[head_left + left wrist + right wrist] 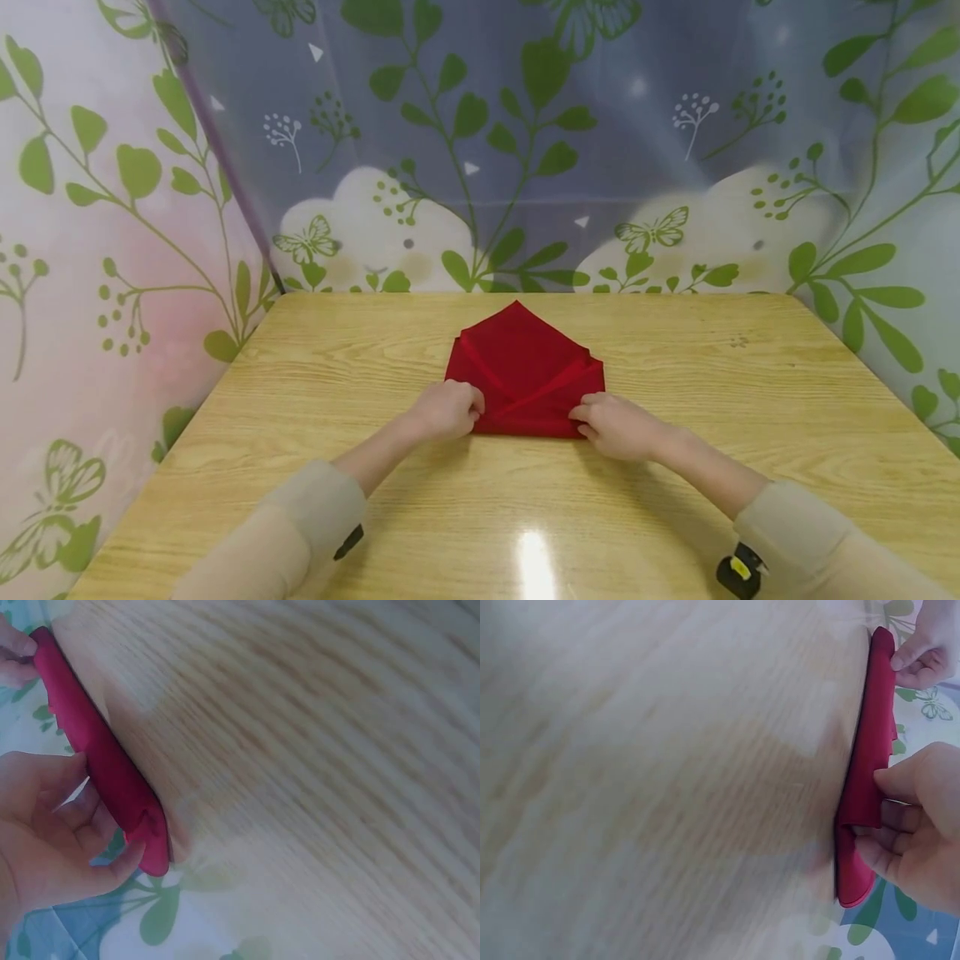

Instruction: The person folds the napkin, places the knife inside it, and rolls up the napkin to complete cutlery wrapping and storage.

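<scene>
A red cloth (525, 358), folded into layers with a pointed flap at its far side, lies on the wooden table. At the left end of its near edge, my left hand (447, 411) pinches the fabric. My right hand (617, 426) grips the same edge at the right end. In the left wrist view, the left thumb and fingers curl about the rolled-looking edge of the cloth (112, 769). The right wrist view shows the right fingers partly tucked behind the edge of the cloth (866, 765), so some fingertips are hidden.
The light wooden table (337, 350) reaches back to a patterned curtain (465, 167) with leaves and butterflies. More curtain (112, 250) hangs along the left side. A bright light reflection falls on the tabletop near the front. Dark devices sit at both sleeves.
</scene>
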`<act>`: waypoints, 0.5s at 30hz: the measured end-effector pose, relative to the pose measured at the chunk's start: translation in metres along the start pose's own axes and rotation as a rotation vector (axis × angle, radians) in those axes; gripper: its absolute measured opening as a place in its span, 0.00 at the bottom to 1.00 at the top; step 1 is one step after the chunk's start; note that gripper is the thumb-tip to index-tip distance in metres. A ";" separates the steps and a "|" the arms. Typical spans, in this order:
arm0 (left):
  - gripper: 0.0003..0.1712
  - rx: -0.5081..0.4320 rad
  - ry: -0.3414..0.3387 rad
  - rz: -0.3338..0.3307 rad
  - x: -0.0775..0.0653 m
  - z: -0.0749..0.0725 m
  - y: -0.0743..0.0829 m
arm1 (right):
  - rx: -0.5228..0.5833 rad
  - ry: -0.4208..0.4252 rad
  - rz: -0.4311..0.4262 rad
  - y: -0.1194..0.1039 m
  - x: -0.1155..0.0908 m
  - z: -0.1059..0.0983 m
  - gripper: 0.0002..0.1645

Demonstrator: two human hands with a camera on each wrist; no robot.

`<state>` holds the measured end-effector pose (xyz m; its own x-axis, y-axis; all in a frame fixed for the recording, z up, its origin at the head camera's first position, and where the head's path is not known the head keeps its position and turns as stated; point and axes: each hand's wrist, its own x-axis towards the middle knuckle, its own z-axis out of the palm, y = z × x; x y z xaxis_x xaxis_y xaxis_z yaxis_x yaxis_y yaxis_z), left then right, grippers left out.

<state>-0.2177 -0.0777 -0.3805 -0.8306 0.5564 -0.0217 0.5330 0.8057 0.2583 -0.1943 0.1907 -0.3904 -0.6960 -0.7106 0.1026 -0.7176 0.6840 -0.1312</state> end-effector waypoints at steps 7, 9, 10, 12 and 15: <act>0.04 0.048 -0.024 -0.046 0.001 0.001 0.003 | 0.075 -0.066 0.102 -0.001 0.004 -0.005 0.07; 0.05 0.086 0.001 -0.022 0.001 0.002 0.003 | 0.088 -0.072 0.125 0.000 0.005 -0.005 0.06; 0.07 0.111 0.018 -0.005 0.000 0.003 0.002 | 0.096 -0.075 0.135 0.000 0.005 -0.005 0.05; 0.09 0.182 0.058 0.039 0.000 0.005 0.002 | 0.098 -0.072 0.133 0.000 0.005 -0.005 0.05; 0.11 0.321 0.108 0.112 -0.002 0.008 0.003 | 0.090 -0.067 0.141 0.000 0.007 -0.003 0.05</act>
<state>-0.2127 -0.0748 -0.3870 -0.7675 0.6338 0.0962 0.6307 0.7734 -0.0634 -0.1991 0.1866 -0.3864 -0.7846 -0.6199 0.0111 -0.6056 0.7624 -0.2278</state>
